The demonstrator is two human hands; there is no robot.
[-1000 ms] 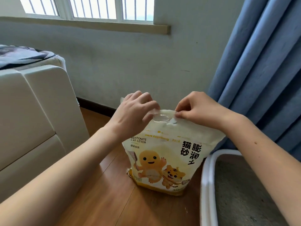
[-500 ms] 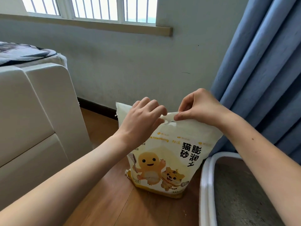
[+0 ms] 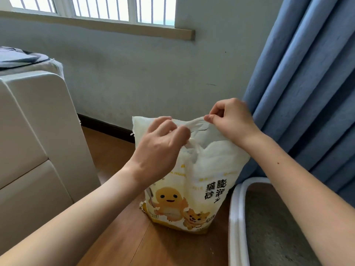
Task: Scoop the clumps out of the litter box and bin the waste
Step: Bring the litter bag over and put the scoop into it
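Here, in the head view, the cat litter bag [image 3: 194,189] stands upright on the wooden floor [image 3: 119,239], close to the wall under the window. The left hand [image 3: 159,148] pinches the near part of the bag's torn top edge with curled fingers, and the right hand [image 3: 230,120] pinches the far part of that edge between thumb and forefinger, higher than the left. Held at two points and drawn apart, the top gapes; that looks like a way to open the mouth wide, perhaps to bin the waste in it or to pour from it, though which I cannot tell. The bag's weight on the floor likely keeps it steady, so neither hand needs to support it.

The litter box [image 3: 235,217] sits just right of the bag, its white rim almost touching the bag's lower corner, grey litter [image 3: 272,237] inside. No scoop and no clumps are visible. A blue curtain [image 3: 307,93] hangs behind the bag, and a cream cabinet [image 3: 34,131] stands well to its left.
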